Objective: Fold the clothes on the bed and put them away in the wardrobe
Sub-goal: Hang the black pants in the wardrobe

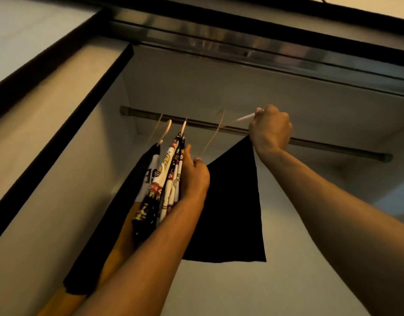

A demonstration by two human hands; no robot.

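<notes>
Hanging the black cloth (pixel 230 201) is the step in hand, as I judge it: the cloth is draped over a pale hanger (pixel 215 133) whose hook rises just above the rail (pixel 310 142) near its middle, and whether the hook already rests on the rail I cannot tell. The right hand (pixel 270 131) has its fingers curled round the hanger's right end and a top corner of the cloth, in front of the rail. The left hand (pixel 194 176) lies with fingers straight against the hanging clothes (pixel 166 179) that crowd the rail's left end, its thumb at the hanger's lower left end, holding them aside. To do this well, the hook should come down squarely over the rail, with the left hand pressing the patterned garments toward the left end so that the gap stays wide enough. The cloth hangs slantwise, high at the right, so the right hand ought to lower its end until the hanger sits level, or the cloth may slide off. Let go only when the hook bears the weight. Around all this are the wardrobe's pale back wall (pixel 219 87), its dark-edged left side (pixel 59 133) and the shiny door track (pixel 219 42) along the top.
</notes>
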